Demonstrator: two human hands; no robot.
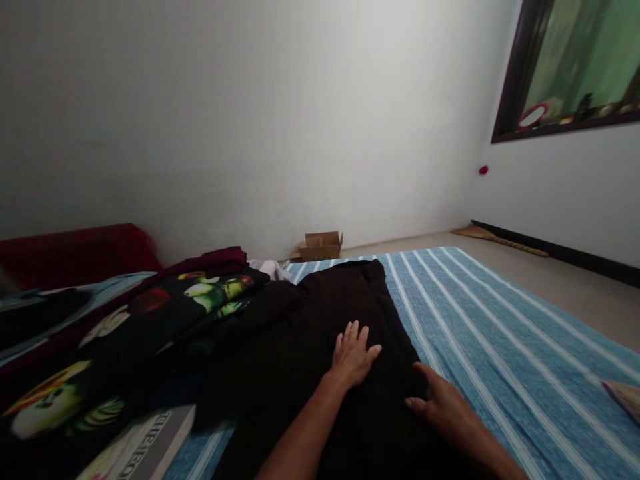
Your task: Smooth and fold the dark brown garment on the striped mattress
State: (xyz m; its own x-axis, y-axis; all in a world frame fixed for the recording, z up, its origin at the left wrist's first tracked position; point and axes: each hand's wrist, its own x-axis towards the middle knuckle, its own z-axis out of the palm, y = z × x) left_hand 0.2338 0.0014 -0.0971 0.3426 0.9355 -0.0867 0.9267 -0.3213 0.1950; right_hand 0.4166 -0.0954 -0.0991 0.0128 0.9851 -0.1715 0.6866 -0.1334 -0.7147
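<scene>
A black garment (320, 313), its kind not clear, lies spread lengthwise over the striped bed sheet. My left hand (353, 357) rests palm down on the middle of the cloth with its fingers spread. At the garment's right edge is my right hand (445, 403), thumb and forefinger apart and touching the dark fabric. The other fingers of that hand are partly hidden. Left of the black garment lies a dark cloth with bright printed figures (210, 293), partly overlapped by it.
A thick book (160, 440) lies at the front left. Maroon cloth (220, 257) and a red covered object (80, 253) are farther back. The blue striped sheet (480, 333) extends rightward. A cardboard box (320, 247) stands by the wall, and a window (575, 67) is at upper right.
</scene>
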